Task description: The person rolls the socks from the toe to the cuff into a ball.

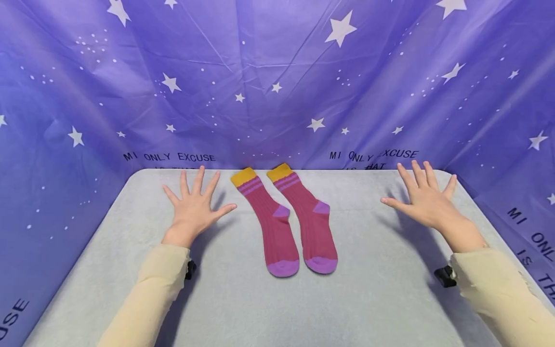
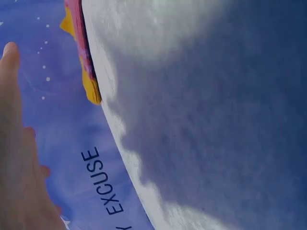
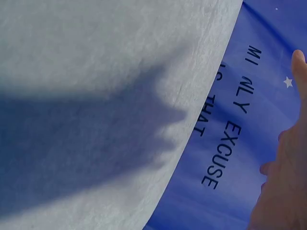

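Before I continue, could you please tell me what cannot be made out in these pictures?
Undersides of both socks: head view, hidden because they lie flat on the table.
Toes of the socks: left wrist view, cut off by the top edge.
Lower lettering on the curtain: head view, partly hidden behind the table's far edge.
Black device at the left wrist: head view, partly hidden by the sleeve.

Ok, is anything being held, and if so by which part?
Nothing is held: the left grip and right grip are both spread wide, and the socks lie between them on the table.
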{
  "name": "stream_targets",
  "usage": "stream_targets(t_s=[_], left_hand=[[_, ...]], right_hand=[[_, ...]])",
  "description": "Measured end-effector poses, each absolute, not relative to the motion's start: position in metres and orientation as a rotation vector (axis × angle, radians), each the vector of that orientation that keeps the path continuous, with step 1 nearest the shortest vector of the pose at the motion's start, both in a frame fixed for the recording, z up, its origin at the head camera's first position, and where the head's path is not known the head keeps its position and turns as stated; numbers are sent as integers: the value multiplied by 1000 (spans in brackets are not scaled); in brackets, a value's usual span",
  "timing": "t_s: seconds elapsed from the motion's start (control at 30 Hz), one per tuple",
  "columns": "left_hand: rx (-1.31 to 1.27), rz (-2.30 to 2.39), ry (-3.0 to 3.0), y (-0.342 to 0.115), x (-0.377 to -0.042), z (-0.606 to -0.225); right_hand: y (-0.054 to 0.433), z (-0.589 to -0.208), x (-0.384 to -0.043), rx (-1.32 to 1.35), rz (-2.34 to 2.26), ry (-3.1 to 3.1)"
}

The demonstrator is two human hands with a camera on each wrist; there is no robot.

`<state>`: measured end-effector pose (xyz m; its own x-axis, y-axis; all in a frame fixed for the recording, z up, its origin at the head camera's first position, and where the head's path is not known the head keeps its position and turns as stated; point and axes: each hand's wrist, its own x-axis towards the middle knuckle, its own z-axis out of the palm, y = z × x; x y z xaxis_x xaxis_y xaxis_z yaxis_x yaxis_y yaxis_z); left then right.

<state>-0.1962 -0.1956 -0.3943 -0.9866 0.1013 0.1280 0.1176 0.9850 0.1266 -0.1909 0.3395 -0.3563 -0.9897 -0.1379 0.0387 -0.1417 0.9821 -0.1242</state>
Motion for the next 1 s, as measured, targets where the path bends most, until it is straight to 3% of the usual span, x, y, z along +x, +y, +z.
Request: stream_targets(t_s=[1.0], left_hand=[[-386,-223,-2964,-139,-174,-388]], right_hand=[[274,-356,-227,479,255,-3075]])
